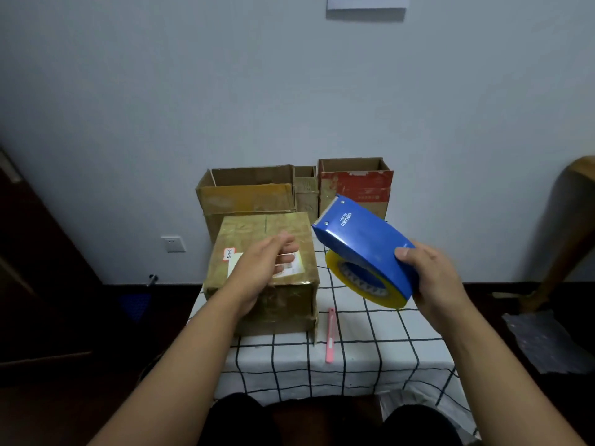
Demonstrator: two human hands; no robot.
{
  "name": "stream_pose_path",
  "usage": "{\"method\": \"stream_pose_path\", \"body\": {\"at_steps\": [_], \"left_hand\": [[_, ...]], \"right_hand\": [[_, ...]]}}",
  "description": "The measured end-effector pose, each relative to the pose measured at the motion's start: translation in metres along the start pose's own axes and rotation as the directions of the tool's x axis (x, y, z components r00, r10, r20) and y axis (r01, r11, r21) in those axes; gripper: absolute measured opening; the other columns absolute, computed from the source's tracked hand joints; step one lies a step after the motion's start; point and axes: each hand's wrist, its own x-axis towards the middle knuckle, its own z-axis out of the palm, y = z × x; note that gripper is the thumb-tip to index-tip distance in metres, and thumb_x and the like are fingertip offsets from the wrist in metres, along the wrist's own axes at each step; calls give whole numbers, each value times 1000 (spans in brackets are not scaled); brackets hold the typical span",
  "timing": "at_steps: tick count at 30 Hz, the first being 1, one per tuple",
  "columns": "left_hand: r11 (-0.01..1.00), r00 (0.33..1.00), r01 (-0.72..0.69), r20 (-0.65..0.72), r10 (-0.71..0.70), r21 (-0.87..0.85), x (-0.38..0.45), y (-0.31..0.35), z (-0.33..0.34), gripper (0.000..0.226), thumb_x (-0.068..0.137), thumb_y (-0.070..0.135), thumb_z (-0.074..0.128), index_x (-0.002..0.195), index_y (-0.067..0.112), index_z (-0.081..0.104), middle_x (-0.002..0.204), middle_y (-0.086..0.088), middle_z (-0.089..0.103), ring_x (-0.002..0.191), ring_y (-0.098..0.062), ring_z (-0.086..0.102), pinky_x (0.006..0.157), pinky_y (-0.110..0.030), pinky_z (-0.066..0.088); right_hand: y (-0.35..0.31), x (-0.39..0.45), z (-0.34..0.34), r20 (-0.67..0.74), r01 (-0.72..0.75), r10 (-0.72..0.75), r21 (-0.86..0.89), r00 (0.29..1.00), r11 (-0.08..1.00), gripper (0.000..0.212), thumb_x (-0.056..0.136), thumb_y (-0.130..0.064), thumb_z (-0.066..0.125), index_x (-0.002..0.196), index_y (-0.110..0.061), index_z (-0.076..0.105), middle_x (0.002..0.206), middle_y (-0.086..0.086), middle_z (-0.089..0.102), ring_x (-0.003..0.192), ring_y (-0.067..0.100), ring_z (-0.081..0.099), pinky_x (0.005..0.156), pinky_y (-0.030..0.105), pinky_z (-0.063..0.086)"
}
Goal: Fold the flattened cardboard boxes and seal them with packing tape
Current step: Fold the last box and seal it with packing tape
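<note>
A: Box (262,272) pos? Looks?
B: Under left hand (262,267), fingers loosely curled, holding nothing. Brown, closed, taped, white label.
A: Rt hand (433,278)?
B: Grips blue tape dispenser (363,249), yellow roll, right of box.

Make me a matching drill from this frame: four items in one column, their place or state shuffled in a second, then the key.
1. tape dispenser
2. pink utility knife
3. closed box
4. red-printed box

A. lying flat on the checked cloth
B. open-topped, by the wall
C. gripped in the right hand, off the table
D. under the left hand

Pairs: 1-C, 2-A, 3-D, 4-B
</note>
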Motion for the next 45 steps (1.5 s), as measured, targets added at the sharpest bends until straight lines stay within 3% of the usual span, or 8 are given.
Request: {"method": "stream_pose_path", "body": {"at_steps": [4,9,17,23,27,31,37,45], "left_hand": [[987,988,63,147,-41,-147,-2,8,-20,39,100,48,42,121,24,63,112,1,73,104,-16,69,95,-35,52],[978,983,5,182,34,-210,-4,4,-45,32,100,29,49,131,38,53,125,2,67,116,-19,63,102,-39,47],[919,992,21,121,29,-393,-3,-12,-73,65,81,33,71,142,34,47,128,-4,65,112,-27,66,90,-37,54],[929,999,-31,30,45,-368,-5,-21,-85,70,85,26,72,146,34,39,126,-5,66,103,-22,70,84,-34,57],[937,999,-18,37,33,-350,-7,-25,-85,69,84,24,74,144,36,41,125,-7,67,103,-27,70,97,-48,52],[934,998,-15,45,33,-357,-9,-27,-85,79,80,27,77,145,44,36,142,-13,51,106,-27,69,97,-51,52],[950,999,-45,11,50,-309,-14,-28,-83,86,85,21,72,149,48,21,104,12,74,106,-23,69,100,-55,47],[966,996,-89,-31,84,-243,-20,-30,-81,76,93,22,63,147,52,19,101,22,72,104,-14,69,96,-50,52]], "right_hand": [[-14,14,25,39,9,-7,-28,999,1000,61,60,-39,69,89,14,57,80,19,60,71,32,55,62,33,43],[-34,39,54,139,-15,8,49,990,999,14,85,-19,62,98,-18,68,88,5,70,73,19,65,59,29,54],[-30,68,111,181,-100,83,86,980,991,22,101,-22,52,117,-22,67,106,5,74,89,22,72,70,34,58],[-25,65,119,292,-22,61,-133,954,991,51,81,-56,58,120,-25,67,114,8,71,97,24,71,84,45,59],[-33,69,116,419,103,66,-370,905,923,53,68,-45,78,116,-31,60,112,11,68,95,30,70,87,44,58],[-35,75,114,467,201,76,-514,881,834,44,82,-37,76,121,-41,56,111,-3,68,96,14,70,92,41,56],[-25,75,111,542,220,122,-523,831,824,54,77,-75,59,126,-53,52,123,-11,62,111,9,64,101,45,50],[-34,81,113,598,243,164,-540,784,806,38,85,-49,55,122,-55,52,125,-11,60,113,13,62,103,49,46]]}}
